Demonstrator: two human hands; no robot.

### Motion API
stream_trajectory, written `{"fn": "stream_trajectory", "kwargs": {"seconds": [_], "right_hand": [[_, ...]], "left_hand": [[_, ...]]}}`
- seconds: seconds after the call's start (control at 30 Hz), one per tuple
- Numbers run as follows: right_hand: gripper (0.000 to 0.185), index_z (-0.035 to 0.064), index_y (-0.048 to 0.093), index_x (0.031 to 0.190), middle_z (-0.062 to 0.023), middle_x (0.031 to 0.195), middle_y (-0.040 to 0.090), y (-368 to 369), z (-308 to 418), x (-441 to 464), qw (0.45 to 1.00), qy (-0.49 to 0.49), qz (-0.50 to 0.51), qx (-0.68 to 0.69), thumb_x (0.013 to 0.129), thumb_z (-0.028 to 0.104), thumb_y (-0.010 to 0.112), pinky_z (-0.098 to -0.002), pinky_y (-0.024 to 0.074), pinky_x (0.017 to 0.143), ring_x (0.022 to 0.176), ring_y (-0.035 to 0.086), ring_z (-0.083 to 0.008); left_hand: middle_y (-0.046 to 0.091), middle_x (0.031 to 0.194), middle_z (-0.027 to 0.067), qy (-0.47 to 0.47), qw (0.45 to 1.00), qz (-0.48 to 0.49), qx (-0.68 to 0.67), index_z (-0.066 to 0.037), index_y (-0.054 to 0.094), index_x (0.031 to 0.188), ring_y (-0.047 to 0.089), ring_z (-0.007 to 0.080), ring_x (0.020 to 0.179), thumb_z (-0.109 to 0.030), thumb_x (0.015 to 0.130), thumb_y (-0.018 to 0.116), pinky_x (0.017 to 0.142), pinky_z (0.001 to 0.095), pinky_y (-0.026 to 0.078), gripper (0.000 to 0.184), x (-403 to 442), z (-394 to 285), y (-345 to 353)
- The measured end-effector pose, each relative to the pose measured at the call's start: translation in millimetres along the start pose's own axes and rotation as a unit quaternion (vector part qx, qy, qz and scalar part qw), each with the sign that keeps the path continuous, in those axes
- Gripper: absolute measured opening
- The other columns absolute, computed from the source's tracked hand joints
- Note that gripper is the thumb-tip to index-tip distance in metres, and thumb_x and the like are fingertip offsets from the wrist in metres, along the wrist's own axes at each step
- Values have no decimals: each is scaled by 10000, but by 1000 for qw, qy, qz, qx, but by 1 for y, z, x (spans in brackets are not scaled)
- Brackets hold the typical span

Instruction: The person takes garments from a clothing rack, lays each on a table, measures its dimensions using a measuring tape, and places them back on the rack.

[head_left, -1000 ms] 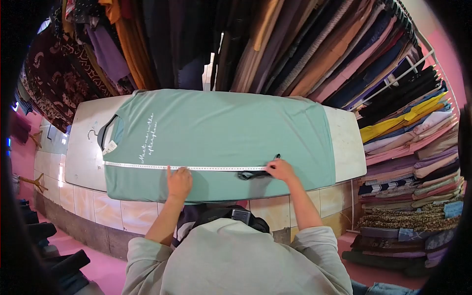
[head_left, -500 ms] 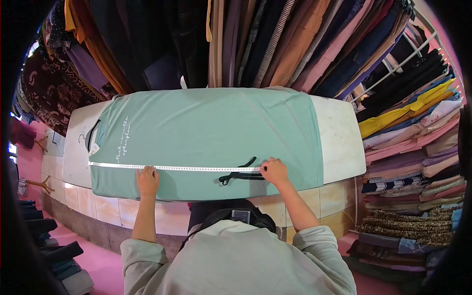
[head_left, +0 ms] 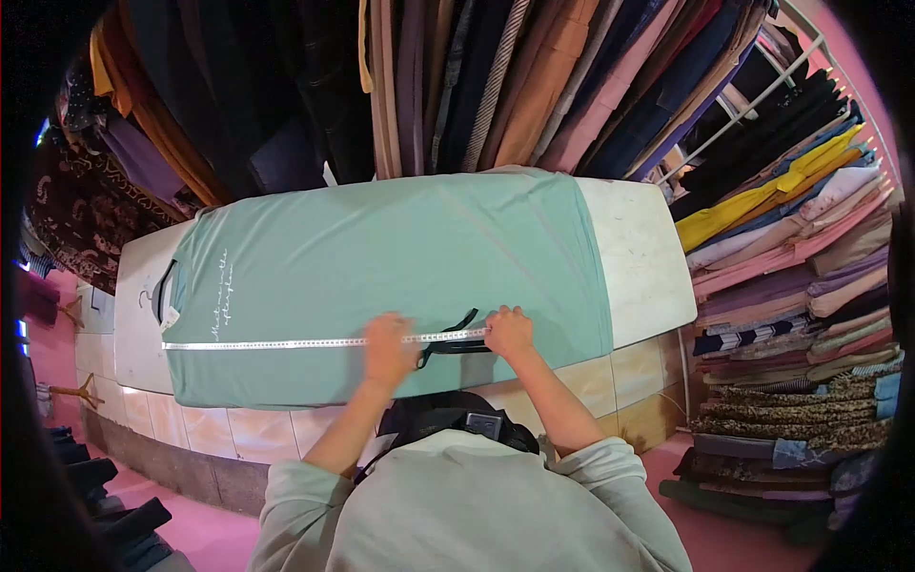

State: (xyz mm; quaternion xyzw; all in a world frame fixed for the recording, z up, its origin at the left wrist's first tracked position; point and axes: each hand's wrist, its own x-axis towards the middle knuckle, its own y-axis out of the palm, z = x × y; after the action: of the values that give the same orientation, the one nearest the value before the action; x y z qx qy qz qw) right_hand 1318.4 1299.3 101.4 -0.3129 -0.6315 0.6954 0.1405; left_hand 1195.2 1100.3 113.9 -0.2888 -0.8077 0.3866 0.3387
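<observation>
A mint-green shirt with white script lettering lies spread out, a black hanger showing at its neck. Across it runs a white measuring tape, from the neck side to my right hand. That hand is closed, its fingers pinching the tape near its right end. My left hand is over the middle of the tape, blurred by motion, so its finger position is unclear. Between the hands, a thin black strap lies on the shirt beside the tape and runs under it.
The shirt rests on a white-topped table. Clothes hang in a dense row along the far side. More garments hang on the right from a white metal rack. Dark folded clothing is at lower left.
My left hand has slid right along the tape, from near the lettering to close to the black strap. My right hand still holds the tape. The whole view has shifted slightly.
</observation>
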Motion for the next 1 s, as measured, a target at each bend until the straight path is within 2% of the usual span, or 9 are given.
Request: {"fn": "stream_trajectory", "kwargs": {"seconds": [0.07,0.2,0.37,0.43,0.53,0.6,0.73,0.83,1.0], "right_hand": [[140,142,667,789,-76,910,571,-4,1,-1,1000,-11,5,1,692,217,599,-378,497,704,890,546,-271],[145,138,667,784,-81,919,566,-2,1,-4,1000,-4,-10,25,682,216,600,-385,495,691,894,540,-275],[167,108,662,817,-91,926,570,2,-4,-7,997,-37,-32,56,705,206,587,-393,490,681,915,534,-280],[165,145,666,816,-86,913,565,2,-16,-8,996,-39,-50,60,709,238,582,-395,487,696,895,537,-292],[252,152,664,826,-92,868,593,-9,-64,-6,976,-66,75,193,735,375,589,-403,472,698,854,568,-277],[302,120,662,806,-89,783,622,-16,-127,-4,964,-106,91,227,737,404,585,-369,472,669,762,591,-269],[286,136,676,772,-108,771,630,-18,-269,-5,939,15,169,299,682,406,652,-337,472,683,770,598,-241],[305,134,684,783,-113,816,589,-20,-310,-14,976,50,70,199,675,418,665,-339,469,674,773,580,-246],[270,136,678,750,-102,847,557,-5,-304,-18,978,46,22,200,679,395,654,-355,473,673,782,570,-257]], "left_hand": [[525,1019,63,95,988,123,-20,-83,576,1009,463,235,958,-221,693,643,866,410,332,352,6,-40,25],[529,1000,30,192,966,145,98,-67,573,1001,450,191,952,-339,745,568,898,428,277,374,1,-60,60],[539,955,16,194,953,180,149,-88,588,951,465,190,934,-289,747,561,915,467,262,288,7,-66,63],[548,906,13,163,962,163,145,-93,599,915,475,199,921,-263,742,562,936,489,246,246,9,-68,68],[559,893,13,113,957,222,150,-93,609,897,478,209,947,-232,745,553,963,521,214,214,17,-83,54],[568,908,12,102,962,200,156,-95,615,901,475,213,976,-217,749,545,975,535,192,207,12,-85,59],[590,957,6,53,967,178,177,-102,628,927,461,231,1059,-183,755,529,1007,567,124,214,10,-92,62],[598,960,6,24,967,167,192,-110,633,929,451,241,1088,-171,756,521,1010,586,102,215,11,-100,62],[600,952,7,-30,968,140,206,-114,635,923,446,246,1100,-160,759,508,1007,603,86,212,12,-118,63]]}}
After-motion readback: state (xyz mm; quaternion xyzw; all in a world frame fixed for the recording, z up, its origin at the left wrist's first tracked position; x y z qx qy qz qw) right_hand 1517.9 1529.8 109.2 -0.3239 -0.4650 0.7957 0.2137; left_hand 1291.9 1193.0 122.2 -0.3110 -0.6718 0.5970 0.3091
